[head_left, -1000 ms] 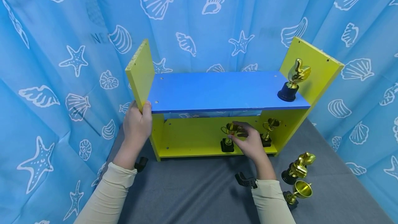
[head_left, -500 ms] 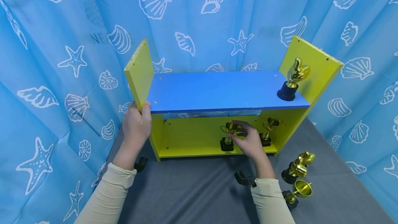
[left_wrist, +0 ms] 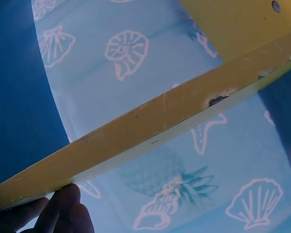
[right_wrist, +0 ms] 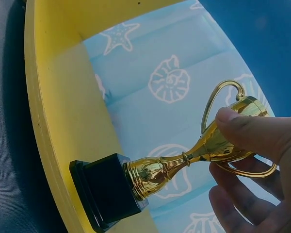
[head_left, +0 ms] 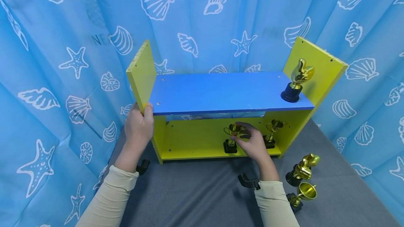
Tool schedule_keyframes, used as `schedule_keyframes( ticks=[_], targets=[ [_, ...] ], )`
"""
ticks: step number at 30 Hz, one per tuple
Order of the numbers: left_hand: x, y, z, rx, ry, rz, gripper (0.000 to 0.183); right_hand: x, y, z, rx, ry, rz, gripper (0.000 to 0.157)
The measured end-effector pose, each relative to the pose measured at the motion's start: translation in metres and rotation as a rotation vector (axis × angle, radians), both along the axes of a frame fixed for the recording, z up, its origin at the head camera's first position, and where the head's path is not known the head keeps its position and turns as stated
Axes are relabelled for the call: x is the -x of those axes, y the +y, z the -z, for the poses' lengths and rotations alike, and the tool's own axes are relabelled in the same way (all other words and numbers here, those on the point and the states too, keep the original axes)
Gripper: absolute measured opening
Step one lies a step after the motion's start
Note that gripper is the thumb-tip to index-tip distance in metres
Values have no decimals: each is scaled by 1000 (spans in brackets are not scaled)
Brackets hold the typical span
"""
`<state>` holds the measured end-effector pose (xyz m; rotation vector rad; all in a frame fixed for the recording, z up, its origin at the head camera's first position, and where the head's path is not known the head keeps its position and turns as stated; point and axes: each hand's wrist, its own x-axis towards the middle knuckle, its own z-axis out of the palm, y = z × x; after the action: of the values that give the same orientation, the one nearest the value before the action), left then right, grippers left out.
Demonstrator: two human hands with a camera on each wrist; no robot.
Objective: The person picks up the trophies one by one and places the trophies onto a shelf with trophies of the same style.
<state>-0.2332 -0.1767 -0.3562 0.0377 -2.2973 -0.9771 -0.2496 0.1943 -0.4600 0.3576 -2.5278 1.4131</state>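
Observation:
In the head view my left hand (head_left: 139, 125) grips the yellow left side panel (head_left: 142, 76) of a small shelf unit, thumb on its inner side. The left wrist view shows curled fingertips (left_wrist: 68, 199) at the panel's edge. My right hand (head_left: 254, 143) holds a gold trophy cup (right_wrist: 218, 141) with two handles, thumb on one side of the bowl and fingers on the other. Its black base (right_wrist: 109, 189) is close over the yellow bottom board (head_left: 195, 139). A second trophy cup (head_left: 275, 126) stands just right of that hand, partly hidden by it.
On the blue middle shelf (head_left: 217, 90) a gold thumbs-up trophy (head_left: 298, 80) stands at the right end. Two more trophies, one figure-shaped (head_left: 303, 171) and one a cup (head_left: 304, 193), are on the grey cloth (head_left: 195, 192) at the right. A shell-patterned curtain (head_left: 202, 23) hangs behind.

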Motion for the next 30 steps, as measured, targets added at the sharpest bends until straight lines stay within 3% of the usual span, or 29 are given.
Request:
schedule_keyframes(
  ticks=[15, 30],
  targets=[
    [0, 0, 0, 5, 6, -1, 44, -1, -3, 0, -6, -13, -21, 58],
    [0, -1, -1, 3, 9, 11, 46, -5, -2, -4, -22, -16, 3, 74]
  ],
)
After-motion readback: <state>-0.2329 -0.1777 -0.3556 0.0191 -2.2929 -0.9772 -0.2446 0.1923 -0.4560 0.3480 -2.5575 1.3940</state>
